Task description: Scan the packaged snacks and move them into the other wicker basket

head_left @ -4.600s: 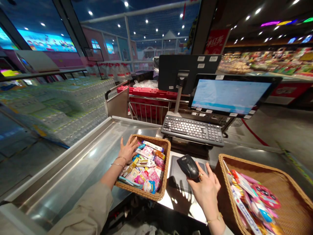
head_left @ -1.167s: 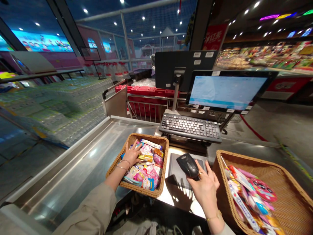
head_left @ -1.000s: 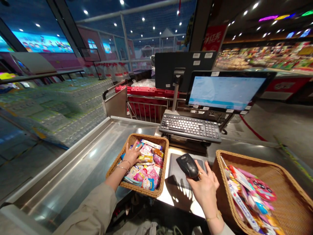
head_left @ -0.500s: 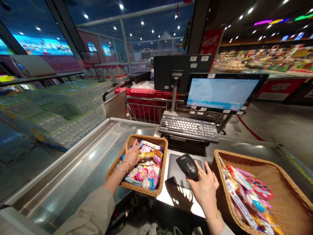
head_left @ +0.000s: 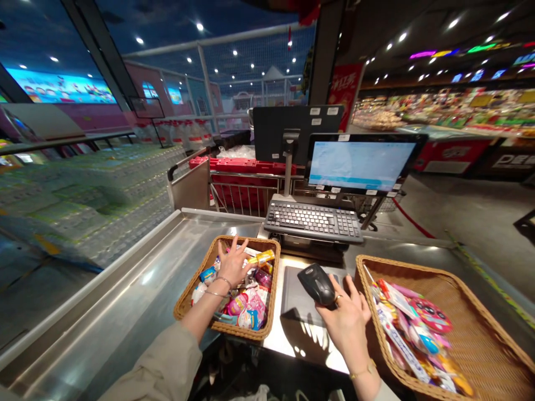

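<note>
You seemed partway through: a jumble of small bright packets point(head_left: 254, 301) filled the square brown wicker basket point(head_left: 261, 334) at your left, while other colourful items point(head_left: 403, 348) covered only the left part of the larger brown wicker basket point(head_left: 480, 328) at your right. Nothing showed how many had been dealt with. Your left hand point(head_left: 233, 265) reached into the square basket, fingers splayed, a slim yellow packet point(head_left: 263, 257) against its thumb side; whether it was pinched, you couldn't tell. Your right hand point(head_left: 346, 314) gripped a black plastic handheld scanner point(head_left: 316, 284) above the counter point(head_left: 137, 295).
</note>
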`<state>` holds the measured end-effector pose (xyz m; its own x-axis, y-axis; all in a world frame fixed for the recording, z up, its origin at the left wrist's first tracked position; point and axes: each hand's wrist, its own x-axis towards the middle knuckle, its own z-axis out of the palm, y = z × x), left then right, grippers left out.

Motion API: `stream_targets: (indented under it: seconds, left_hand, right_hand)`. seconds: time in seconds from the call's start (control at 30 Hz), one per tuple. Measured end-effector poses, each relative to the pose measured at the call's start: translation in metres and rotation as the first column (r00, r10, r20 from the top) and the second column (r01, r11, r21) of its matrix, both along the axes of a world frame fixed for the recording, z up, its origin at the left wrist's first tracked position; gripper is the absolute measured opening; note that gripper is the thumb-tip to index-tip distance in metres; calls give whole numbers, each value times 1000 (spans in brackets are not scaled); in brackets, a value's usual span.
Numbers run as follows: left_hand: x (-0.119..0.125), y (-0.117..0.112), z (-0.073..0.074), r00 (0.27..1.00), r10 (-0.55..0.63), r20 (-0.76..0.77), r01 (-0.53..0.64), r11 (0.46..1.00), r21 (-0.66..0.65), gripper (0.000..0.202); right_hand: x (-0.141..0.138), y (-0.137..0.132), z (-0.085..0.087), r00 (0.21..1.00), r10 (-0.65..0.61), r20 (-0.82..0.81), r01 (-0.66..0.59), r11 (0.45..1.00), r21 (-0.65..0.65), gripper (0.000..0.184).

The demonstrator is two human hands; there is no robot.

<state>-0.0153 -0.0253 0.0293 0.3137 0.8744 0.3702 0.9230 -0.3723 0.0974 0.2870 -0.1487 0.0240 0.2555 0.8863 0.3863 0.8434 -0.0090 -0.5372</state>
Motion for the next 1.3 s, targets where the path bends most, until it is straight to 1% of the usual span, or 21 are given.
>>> stream_targets:
  seconds: [0.27,0.53,0.73,0.87,1.07,1.3]
  left_hand:
    - [41,0,13,998,-35,55,32,998,61,19]
    - [80,3,12,990,-101,98,91,991,101,19]
    - [107,3,14,978,-165,125,148,980,129,17]
    - [119,3,13,974,-189,123,171,975,142,17]
    - [133,4,15,971,-207,122,190,972,138,19]
    - [144,6,14,967,-230,110,212,965,152,19]
  right_hand:
    - [6,-3,7,1000,-23,-2,23,999,24,17]
    - [17,-9,7,999,-46,25,46,999,0,25]
    - [23,-14,9,997,-71,36,71,997,11,15]
    - [27,-18,10,996,-82,45,81,996,29,17]
    - [35,-21,7,995,-94,37,94,996,5,24]
    - [39,-22,1,990,-127,56,125,992,27,18]
